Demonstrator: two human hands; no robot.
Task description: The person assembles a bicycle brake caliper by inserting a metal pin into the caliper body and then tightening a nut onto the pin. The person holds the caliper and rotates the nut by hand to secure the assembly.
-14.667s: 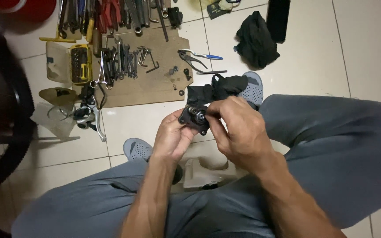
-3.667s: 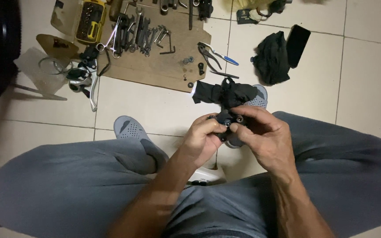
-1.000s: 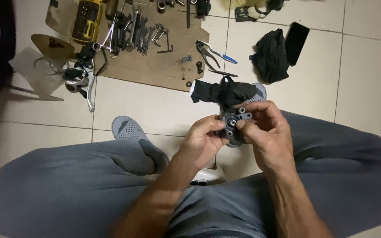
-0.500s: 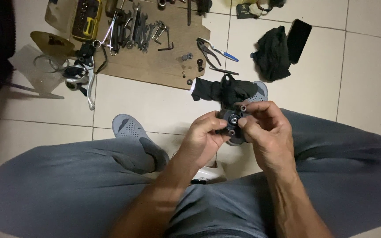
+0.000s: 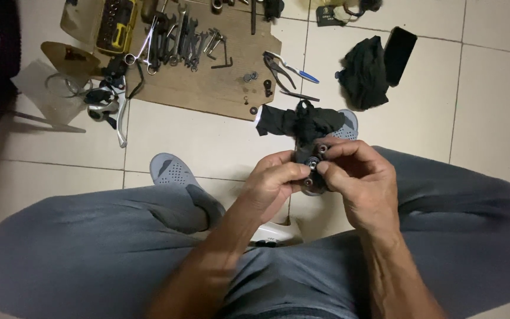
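while left hand [image 5: 273, 183] steadies, right hand [image 5: 358, 177] grip pinches black part [image 5: 311, 171]

A makeshift home repair spot on a pale tiled floor [image 5: 208, 142], shown by a wooden board [image 5: 219, 82] spread with wrenches [image 5: 175, 41], pliers [image 5: 281, 68] and a brake lever [image 5: 110, 106].
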